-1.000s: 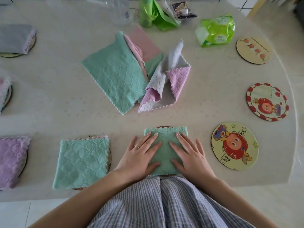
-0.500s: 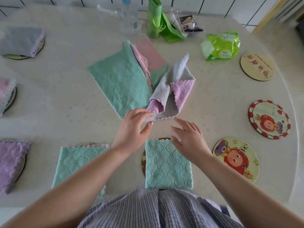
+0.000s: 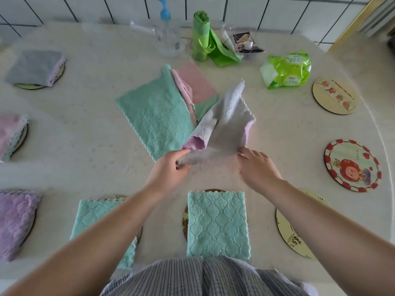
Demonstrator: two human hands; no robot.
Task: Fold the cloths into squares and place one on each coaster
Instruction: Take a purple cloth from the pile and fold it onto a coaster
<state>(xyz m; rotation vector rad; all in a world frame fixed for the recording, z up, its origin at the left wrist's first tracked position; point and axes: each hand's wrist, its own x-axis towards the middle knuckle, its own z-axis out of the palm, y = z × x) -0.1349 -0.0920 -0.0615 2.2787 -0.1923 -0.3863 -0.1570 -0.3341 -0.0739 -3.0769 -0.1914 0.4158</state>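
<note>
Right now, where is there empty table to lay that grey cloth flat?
Bare table lies left of the unfolded green cloth, and more between the grey cloth and the red-rimmed coaster. It is crowded at the far edge around the green bag roll and wipes packet, and near the person where folded cloths cover coasters.

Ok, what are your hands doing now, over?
Left hand and right hand each pinch the grey-and-pink cloth, lifted, unfolded. Three coasters on the right bare. Nothing in the way.
</note>
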